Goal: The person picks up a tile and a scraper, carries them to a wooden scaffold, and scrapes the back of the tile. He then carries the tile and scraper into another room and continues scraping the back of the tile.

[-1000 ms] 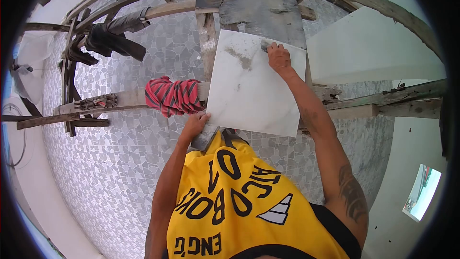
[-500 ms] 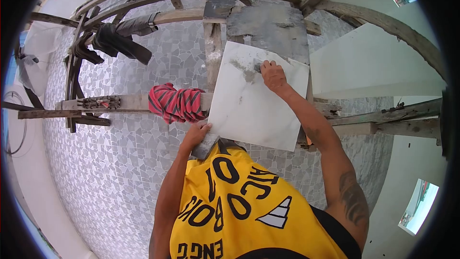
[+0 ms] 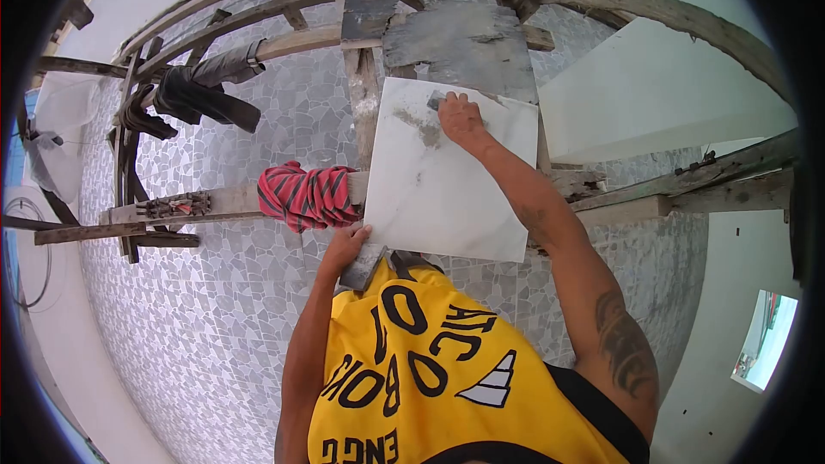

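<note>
A large white marbled tile (image 3: 447, 189) lies in front of me, partly over a grey weathered board (image 3: 468, 43). Near its upper edge my right hand (image 3: 462, 119) is closed on a small grey block (image 3: 436, 100), pressed to the tile. A grey smudge (image 3: 418, 127) marks the surface left of that hand. My left hand (image 3: 347, 245) has its fingers closed at the tile's lower left corner, beside a grey slab (image 3: 363, 268) close to the yellow shirt.
A red striped cloth (image 3: 307, 195) is wrapped round a wooden beam (image 3: 236, 201) at the left. Dark clothing (image 3: 202, 96) hangs on a pole further up. Wooden poles (image 3: 735, 26) cross at the right. Patterned floor (image 3: 215, 309) shows far below.
My right hand and the grey block have moved slightly up and left across the tile. The whole view has shifted a little. My left hand stays at the tile's corner.
</note>
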`<state>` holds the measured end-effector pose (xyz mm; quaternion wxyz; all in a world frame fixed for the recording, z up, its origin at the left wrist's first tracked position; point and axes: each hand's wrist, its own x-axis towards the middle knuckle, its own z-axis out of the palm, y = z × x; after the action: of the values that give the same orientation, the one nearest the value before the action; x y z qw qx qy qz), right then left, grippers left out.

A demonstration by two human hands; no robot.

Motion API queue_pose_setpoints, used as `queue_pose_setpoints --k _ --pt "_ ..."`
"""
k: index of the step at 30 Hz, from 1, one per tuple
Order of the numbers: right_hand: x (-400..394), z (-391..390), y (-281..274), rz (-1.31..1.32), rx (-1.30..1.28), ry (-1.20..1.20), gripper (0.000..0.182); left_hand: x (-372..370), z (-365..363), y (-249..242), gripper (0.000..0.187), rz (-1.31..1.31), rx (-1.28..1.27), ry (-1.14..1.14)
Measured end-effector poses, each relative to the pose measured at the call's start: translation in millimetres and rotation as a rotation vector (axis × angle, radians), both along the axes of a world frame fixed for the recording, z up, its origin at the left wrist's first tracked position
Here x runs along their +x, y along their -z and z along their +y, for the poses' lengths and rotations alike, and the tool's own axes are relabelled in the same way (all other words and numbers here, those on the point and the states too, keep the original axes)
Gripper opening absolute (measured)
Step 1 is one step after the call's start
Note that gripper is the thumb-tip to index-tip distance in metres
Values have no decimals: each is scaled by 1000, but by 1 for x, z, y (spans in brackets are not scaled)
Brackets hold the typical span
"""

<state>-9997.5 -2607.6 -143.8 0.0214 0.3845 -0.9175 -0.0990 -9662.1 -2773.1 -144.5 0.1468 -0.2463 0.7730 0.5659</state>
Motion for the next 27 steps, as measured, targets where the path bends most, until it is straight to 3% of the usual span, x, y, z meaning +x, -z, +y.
queue_pose_setpoints --k 5,8,11,13,15,17,20,24,27 --pt "-51 94 12 123 44 415 20 3 -1 -4 39 -54 48 -11" --pt "-82 121 6 1 -17 561 19 4 2 2 38 -16 44 -39" --pt "-38 80 1 150 -66 282 19 3 0 1 37 -7 90 -8" --pt "0 47 8 23 -13 148 23 2 -2 0 37 -59 94 7" --pt "3 58 3 90 -62 132 23 -4 -5 -2 38 -64 82 13" --pt "-44 110 18 119 58 303 21 0 -2 -6 40 -44 66 13" --pt "-94 148 40 0 67 413 21 2 -5 8 40 -85 -24 39" --pt "-10 87 6 64 -1 155 22 -3 -4 -1 40 -48 25 6" --pt "-62 144 49 287 106 217 22 -3 -5 -3 39 -61 51 33"
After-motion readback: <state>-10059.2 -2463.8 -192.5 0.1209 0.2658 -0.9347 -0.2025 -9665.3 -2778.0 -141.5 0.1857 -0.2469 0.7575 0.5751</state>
